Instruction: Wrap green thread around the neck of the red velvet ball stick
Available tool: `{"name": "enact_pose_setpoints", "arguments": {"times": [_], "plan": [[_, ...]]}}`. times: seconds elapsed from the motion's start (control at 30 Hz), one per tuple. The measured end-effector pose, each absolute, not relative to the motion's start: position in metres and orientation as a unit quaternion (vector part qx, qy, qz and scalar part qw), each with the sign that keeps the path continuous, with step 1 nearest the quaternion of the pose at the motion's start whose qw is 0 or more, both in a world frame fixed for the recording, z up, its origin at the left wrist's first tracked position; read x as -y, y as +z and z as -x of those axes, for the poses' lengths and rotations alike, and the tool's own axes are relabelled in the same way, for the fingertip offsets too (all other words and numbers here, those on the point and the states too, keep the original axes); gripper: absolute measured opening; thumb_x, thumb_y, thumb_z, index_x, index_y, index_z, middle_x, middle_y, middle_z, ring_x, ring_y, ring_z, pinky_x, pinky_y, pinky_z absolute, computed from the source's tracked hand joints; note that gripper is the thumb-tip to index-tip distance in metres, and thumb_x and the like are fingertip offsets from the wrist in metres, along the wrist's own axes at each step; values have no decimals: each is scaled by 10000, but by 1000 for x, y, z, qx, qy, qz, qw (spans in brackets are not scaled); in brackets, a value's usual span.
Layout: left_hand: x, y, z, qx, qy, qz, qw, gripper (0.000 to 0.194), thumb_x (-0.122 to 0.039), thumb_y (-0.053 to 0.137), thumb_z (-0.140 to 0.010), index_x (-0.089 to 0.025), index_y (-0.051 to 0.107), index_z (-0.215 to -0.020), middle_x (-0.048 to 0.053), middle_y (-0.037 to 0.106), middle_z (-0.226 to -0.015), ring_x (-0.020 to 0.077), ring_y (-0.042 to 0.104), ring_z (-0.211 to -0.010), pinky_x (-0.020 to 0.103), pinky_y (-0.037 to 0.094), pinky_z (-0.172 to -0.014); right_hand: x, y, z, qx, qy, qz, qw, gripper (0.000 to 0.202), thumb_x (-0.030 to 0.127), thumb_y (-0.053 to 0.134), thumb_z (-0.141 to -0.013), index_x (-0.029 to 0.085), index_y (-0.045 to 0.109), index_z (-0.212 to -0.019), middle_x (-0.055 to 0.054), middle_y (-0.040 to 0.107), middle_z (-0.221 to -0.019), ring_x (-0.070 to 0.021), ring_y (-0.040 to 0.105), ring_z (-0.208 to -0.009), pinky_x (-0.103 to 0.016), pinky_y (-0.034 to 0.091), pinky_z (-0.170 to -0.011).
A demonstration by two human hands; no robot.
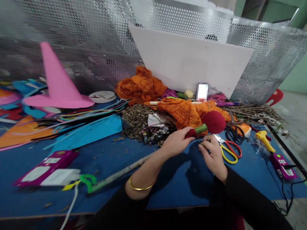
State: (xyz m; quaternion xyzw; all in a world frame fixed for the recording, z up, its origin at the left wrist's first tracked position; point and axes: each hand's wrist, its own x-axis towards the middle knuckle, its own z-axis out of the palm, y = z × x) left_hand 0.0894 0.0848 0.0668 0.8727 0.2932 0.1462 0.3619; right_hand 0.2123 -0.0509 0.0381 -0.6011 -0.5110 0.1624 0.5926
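R sleeve (249,195) reaches in; L hand (176,142) clamps stem (190,134), R hand (213,153) grip unclear. Ball (216,122) may droop b/c it's held only below.

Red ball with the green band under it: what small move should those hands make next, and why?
Probably draw the green band a little snugger with the right hand. The left hand already steadies the dark red stem below the red ball, and the right fingertips are pinched close beside the band, though what they hold is unclear.
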Motion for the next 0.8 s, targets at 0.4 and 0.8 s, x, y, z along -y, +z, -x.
{"name": "enact_pose_setpoints", "arguments": {"times": [0.4, 0.8], "plan": [[-66, 62, -102, -316, 99, -897, 293, 357, -383, 544, -867, -259, 560, -1202, 29, 726, -1021, 233, 681, -896, 295, 473, -751, 59, 33, -203, 469, 194, 601, 617, 322, 352, 518, -933, 201, 549, -649, 27, 452, -590, -123, 411, -551, -267, 330, -558], [-62, 58, -107, -325, 49, -921, 209, 263, -383, 490, -914, -227, 612, -1088, 60, 731, -1012, 235, 680, -930, 290, 458, -745, 63, 36, -205, 620, 105, 569, 529, 281, 275, 468, -929, 228, 546, -663, -6, 486, -617, -161, 452, -593, -299, 349, -597]]}}
